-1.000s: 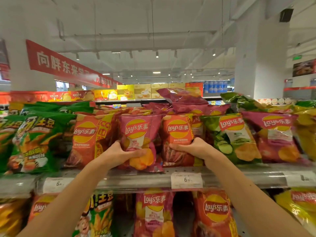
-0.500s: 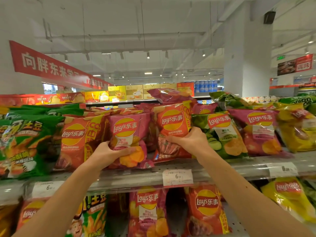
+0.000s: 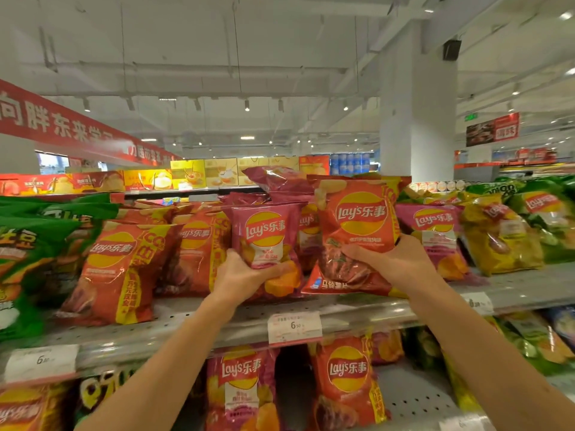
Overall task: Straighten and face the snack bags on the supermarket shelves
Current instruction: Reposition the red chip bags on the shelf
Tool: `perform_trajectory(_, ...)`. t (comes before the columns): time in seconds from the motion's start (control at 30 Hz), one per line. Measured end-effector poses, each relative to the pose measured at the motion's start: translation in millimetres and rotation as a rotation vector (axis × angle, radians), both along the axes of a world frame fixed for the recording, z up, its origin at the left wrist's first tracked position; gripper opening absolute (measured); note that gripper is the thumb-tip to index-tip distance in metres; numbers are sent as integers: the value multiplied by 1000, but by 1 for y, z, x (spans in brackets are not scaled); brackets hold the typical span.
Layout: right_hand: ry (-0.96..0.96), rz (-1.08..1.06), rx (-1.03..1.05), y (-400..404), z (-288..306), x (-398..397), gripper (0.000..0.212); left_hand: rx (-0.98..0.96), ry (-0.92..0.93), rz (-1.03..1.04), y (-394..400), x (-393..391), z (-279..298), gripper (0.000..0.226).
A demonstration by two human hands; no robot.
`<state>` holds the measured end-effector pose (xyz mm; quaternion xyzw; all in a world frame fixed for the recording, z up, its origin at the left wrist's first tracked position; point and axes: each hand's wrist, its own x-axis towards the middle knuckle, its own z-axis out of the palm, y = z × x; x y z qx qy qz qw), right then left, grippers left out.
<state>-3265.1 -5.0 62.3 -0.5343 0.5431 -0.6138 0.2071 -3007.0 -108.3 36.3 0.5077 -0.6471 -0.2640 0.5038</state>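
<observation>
Now the right hand has lifted its gripped orange bag clear of the shelf; the left hand still clasps the pink bag, likely for regrouping flavours.

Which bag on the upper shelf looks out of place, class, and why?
The dark pink bag lies crumpled on top of the stacked rows behind, not standing with its front showing. The orange bag in the right hand tilts.

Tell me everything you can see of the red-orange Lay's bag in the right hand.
The red-orange Lay's bag is glossy crinkled film, puffed, with a yellow disc and red Lay's banner and a dark food picture low down. It faces front, leaning slightly left, raised above the row. The right hand grips its lower part, fingers curled across the front. Its bottom edge sits near the shelf; contact is unclear.
</observation>
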Motion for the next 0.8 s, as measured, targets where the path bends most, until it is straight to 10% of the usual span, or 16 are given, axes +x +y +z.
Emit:
perform_trajectory(0.4, 14, -24, 48, 14, -23, 2, 79, 212, -95, 10, -3, -25, 4, 137)
perform_trajectory(0.53, 27, -11, 15, 11, -23, 18, 50, 229, -134, -54, 9, -15, 8, 141)
perform_trajectory(0.8, 70, -6, -34, -1, -9, 83, 87, -298, -778, 356, 61, 57, -20, 49)
